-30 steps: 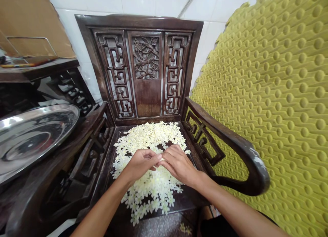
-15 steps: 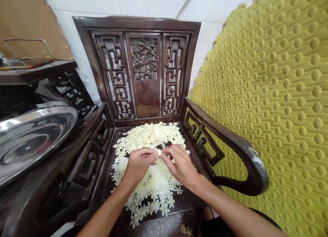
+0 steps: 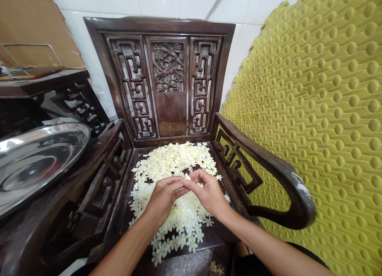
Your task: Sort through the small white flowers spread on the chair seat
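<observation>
While you're bent over that carved wooden armchair (image 3: 159, 23), what's on the far left?

A wide steel tray (image 3: 38, 164), its shiny rim just beside the chair's left arm (image 3: 98, 164).

And the flowers?

Small cream-white star-shaped blossoms (image 3: 176, 160) are heaped across the seat (image 3: 215, 236) from its back edge to its front edge, with a couple of stray blossoms (image 3: 216, 267) lying below the front edge.

What are your hands doing?

My left hand (image 3: 162, 200) is curled over the pile, fingers bent towards the other hand; whether it's gripping anything, I can't quite tell from this angle. My right hand (image 3: 209, 194) pinches a tiny pale blossom (image 3: 187, 176) between thumb and forefinger, above the middle of the heap.

Any tip for that pinch?

Keep it soft, I'd say, since petals this thin probably bruise easily. Staying low over the seat helps too, so anything dropped lands on the pile.

And on the right?

The chair's curved right arm (image 3: 286, 168), with a yellow-green dimpled foam mat (image 3: 313, 108) behind it.
</observation>
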A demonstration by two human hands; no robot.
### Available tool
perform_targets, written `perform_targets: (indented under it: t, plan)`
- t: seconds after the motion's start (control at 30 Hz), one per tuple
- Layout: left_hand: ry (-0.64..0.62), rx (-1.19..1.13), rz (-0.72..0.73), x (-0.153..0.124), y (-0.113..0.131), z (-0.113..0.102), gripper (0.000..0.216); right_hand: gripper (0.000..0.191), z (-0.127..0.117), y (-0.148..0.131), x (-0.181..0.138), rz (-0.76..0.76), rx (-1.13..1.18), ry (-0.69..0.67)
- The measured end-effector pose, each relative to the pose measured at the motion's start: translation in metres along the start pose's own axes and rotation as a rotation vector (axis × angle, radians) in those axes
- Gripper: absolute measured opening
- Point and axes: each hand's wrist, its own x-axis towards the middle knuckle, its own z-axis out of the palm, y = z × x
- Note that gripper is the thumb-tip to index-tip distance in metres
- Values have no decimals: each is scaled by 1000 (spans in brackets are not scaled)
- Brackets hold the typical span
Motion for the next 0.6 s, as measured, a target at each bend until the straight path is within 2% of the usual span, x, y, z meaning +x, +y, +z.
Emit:
perform_targets:
  t: [0.17, 0.27, 0.43, 0.6]
  plan:
    - [-62, -56, -47, 3, -2, -3, 10, 17, -4, -4, -1, -54, -72, -12]
    - [-71, -36, -47, 3, -2, -3, 10, 11, -7, -8, -2, -171, -247, -33]
    - [-121, 94, -34, 0, 0, -1, 17, 13, -11, -9, -3, -305, -515, -70]
    - [30, 293, 116, 1, -1, -1, 20, 18, -16, -12, 1, -324, -615, -156]
